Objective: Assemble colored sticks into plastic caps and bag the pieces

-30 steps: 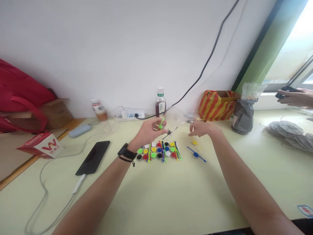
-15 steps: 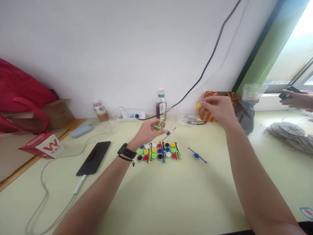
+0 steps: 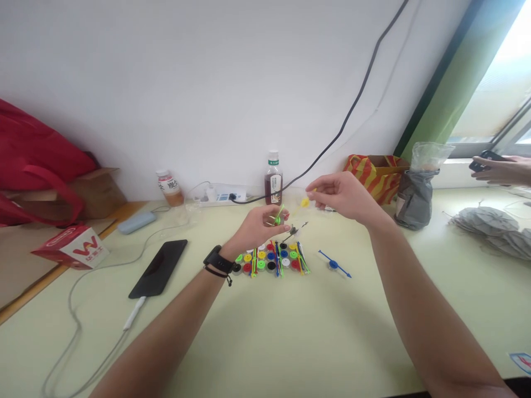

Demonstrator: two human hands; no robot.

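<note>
My left hand point(image 3: 265, 224), with a black watch on the wrist, pinches a green arrow spinner point(image 3: 277, 219) above the back of the spinner rows. Just beyond its thumb tip is a black arrow spinner point(image 3: 293, 230); whether the fingers hold it as well, I cannot tell. My right hand point(image 3: 342, 194) is raised to the right, thumb and fingertips closed on a yellow arrow spinner point(image 3: 305, 202), which is blurred. Below them, several round coloured spinner bases point(image 3: 271, 265) lie in rows with loose arrows point(image 3: 277, 260) across them. A blue arrow spinner point(image 3: 333, 265) lies apart on the right.
A tea bottle point(image 3: 274, 179) and power strip point(image 3: 224, 194) stand by the wall. To the left are a phone point(image 3: 159, 269), a red box point(image 3: 77, 247) and cables. A striped bag point(image 3: 369, 177), grey bag point(image 3: 415, 199) and grey discs point(image 3: 492, 224) sit right, near another person's hand point(image 3: 504, 170).
My right hand has moved left and slightly down with the yellow arrow spinner, nearer my left hand. My left hand has shifted slightly right with the green one; the black spinner shifted likewise.
</note>
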